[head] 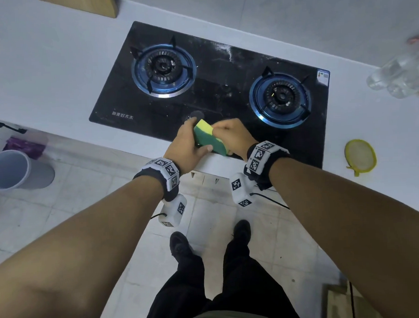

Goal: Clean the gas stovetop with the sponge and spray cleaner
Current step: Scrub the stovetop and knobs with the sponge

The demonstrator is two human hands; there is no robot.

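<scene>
A black glass gas stovetop [214,69] with two blue-ringed burners is set into the white counter. White streaks and smears lie on the glass between the burners. A yellow and green sponge [209,139] is held over the stovetop's front edge, near the middle knob. My left hand [186,145] grips it from the left, thumb under its near side. My right hand [231,136] pinches its top right edge. A clear spray bottle [401,76] lies blurred on the counter at the far right.
A yellow round strainer [359,158] lies on the counter right of the stove. A wooden board [84,5] stands at the back left. On the floor to the left are a grey bucket [12,171] and a purple item [25,146].
</scene>
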